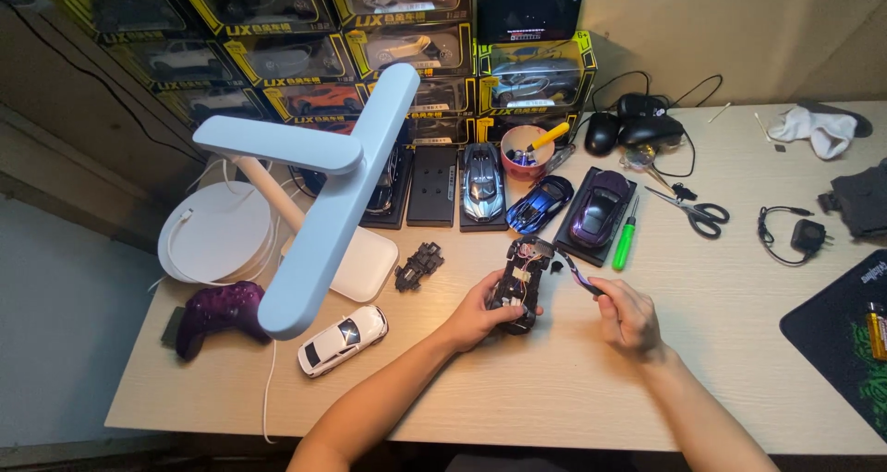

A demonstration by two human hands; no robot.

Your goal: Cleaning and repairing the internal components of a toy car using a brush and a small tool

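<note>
My left hand (480,317) grips a black toy car chassis (518,283), held belly-up above the wooden desk (554,389), its inner wires and parts showing. My right hand (630,317) pinches a thin dark tool (577,276) whose tip reaches toward the chassis's upper right end. A small black loose car part (419,266) lies to the left of the chassis. A white toy car (343,340) rests further left near the lamp.
A white desk lamp (323,204) arches over the left side. Model cars on black bases (601,209), a green screwdriver (625,236), scissors (695,211), a red cup of tools (527,151), a purple game controller (220,313) and stacked car boxes (296,56) surround the work area.
</note>
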